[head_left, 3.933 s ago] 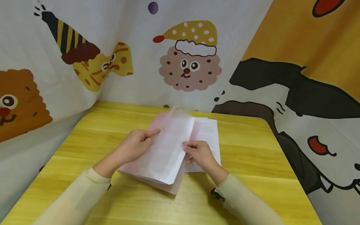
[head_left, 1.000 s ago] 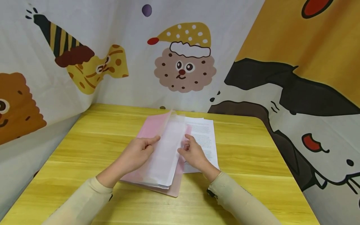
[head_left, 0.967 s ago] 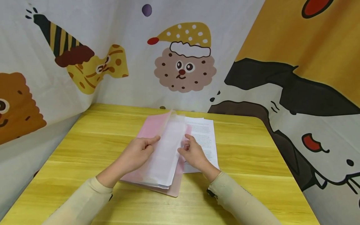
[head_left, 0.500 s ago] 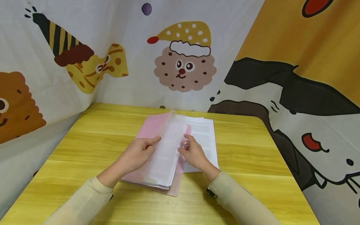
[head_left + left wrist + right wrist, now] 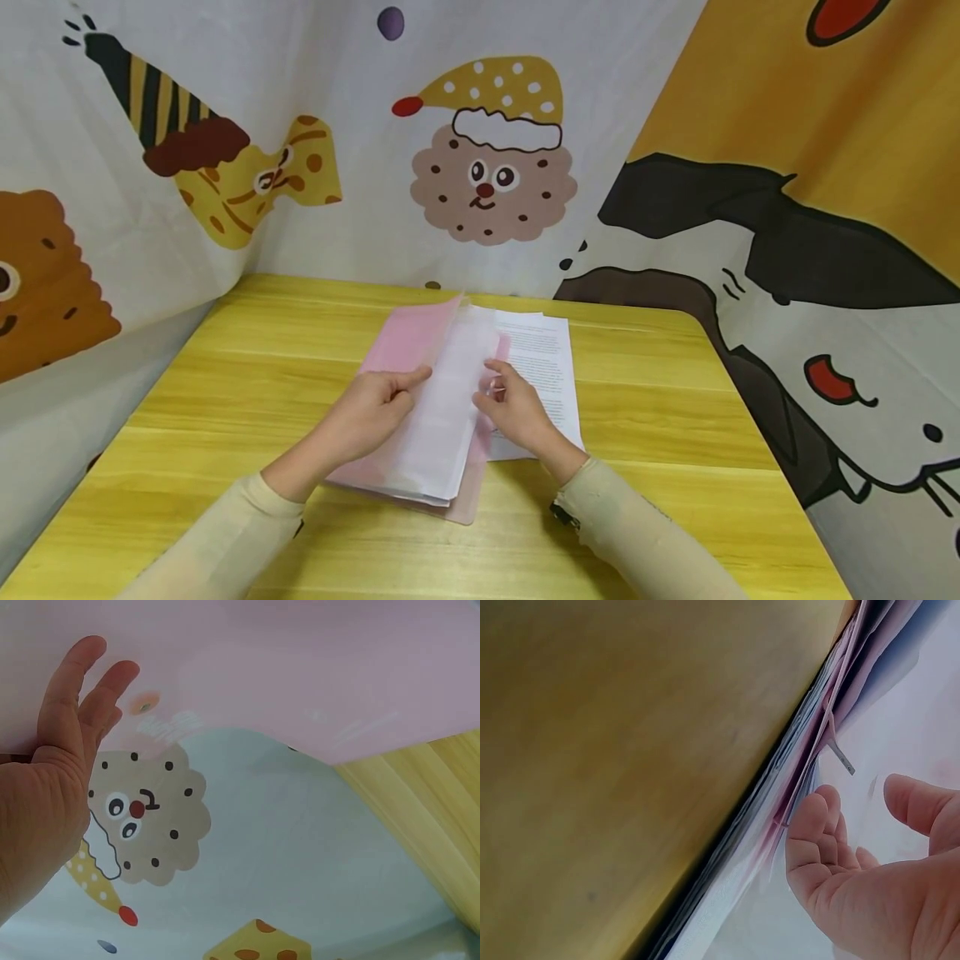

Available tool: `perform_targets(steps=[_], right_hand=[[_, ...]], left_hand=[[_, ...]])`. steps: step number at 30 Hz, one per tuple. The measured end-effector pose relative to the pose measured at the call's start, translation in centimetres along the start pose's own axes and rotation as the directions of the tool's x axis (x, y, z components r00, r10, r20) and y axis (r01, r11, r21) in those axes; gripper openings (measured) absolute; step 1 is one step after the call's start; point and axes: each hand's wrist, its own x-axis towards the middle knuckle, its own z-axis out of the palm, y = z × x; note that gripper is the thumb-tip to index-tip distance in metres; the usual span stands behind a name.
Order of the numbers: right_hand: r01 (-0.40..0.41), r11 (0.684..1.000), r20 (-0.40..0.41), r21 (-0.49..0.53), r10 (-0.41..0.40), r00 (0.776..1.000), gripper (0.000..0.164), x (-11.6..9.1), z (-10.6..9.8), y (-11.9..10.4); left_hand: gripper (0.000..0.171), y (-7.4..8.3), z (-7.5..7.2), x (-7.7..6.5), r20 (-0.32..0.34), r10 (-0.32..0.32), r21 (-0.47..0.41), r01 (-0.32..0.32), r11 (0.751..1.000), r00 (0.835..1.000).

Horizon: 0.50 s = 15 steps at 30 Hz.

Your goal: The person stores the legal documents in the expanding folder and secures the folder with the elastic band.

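Observation:
A translucent pink folder (image 5: 408,329) lies part-opened on the table, its front cover raised along the right edge. White sheets (image 5: 461,367) show inside it. My left hand (image 5: 372,412) touches the cover, its index finger reaching to the cover's edge. In the left wrist view, that hand's extended fingers (image 5: 64,712) lie against the pink cover; the thumb is out of sight. My right hand (image 5: 517,408) is at the sheets' right edge. The right wrist view shows its thumb and loosely bent fingers (image 5: 810,825) apart, beside a thin grey strip (image 5: 841,755) sticking out from the folder.
Printed pages (image 5: 551,367) lie partly under the folder, toward its right. The yellow wood-grain table (image 5: 645,400) extends around everything. Behind it hangs a white cloth (image 5: 315,50) with cartoon prints. A dark band (image 5: 565,515) sits under the right sleeve.
Since the earliest frame, the right fingers have left the sheet edge and spread apart. The pink cover stands clearer of the sheets. Over the last second, both hands stay almost still.

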Motion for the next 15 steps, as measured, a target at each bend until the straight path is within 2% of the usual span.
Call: perform_targets(steps=[6,11,15], right_hand=[[0.023,0.999,0.006,-0.023,-0.023,1.0,0.048,0.08,0.11,0.11],[0.059,0.997,-0.029,-0.056,-0.061,0.998,0.03,0.23,-0.02,0.16],[0.052,0.999,-0.033,-0.009,-0.052,0.998,0.022,0.21,-0.27,0.2]], left_hand=[[0.048,-0.11,-0.01,0.0,-0.002,-0.005,0.0,0.005,1.0,1.0],[0.047,-0.24,-0.01,0.01,-0.007,-0.001,0.002,0.001,1.0,1.0],[0.046,-0.41,0.0,0.03,0.0,-0.006,-0.005,0.006,1.0,1.0]])
